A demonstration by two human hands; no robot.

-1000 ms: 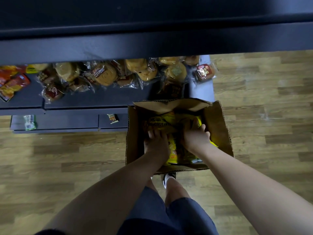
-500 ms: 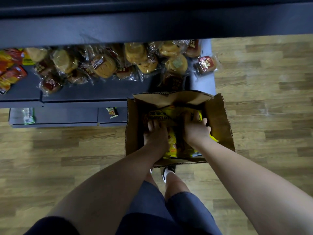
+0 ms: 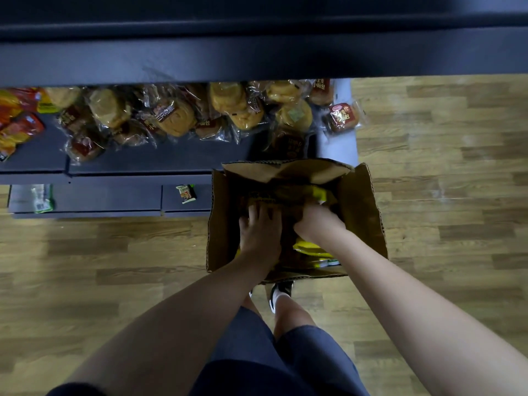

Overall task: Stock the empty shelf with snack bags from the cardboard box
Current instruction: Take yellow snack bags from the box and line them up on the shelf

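An open cardboard box (image 3: 363, 212) stands on the wooden floor in front of me, holding yellow snack bags (image 3: 310, 248). Both my hands are down inside it. My left hand (image 3: 261, 227) lies flat with fingers spread over the dark-and-yellow bags at the box's left. My right hand (image 3: 315, 221) is curled around the bags at the box's right; its fingertips are hidden among them. The dark shelf (image 3: 160, 158) beyond the box carries wrapped bread packs (image 3: 174, 115).
A higher dark shelf edge (image 3: 257, 58) overhangs the top of the view. Red and orange packs (image 3: 17, 124) lie at the shelf's far left. Two small packets (image 3: 187, 193) rest on the lowest ledge. My feet (image 3: 281, 292) stand just behind the box.
My right hand has curled tighter and pushed deeper among the bags. My left hand has shifted slightly forward. The view has tilted a little.
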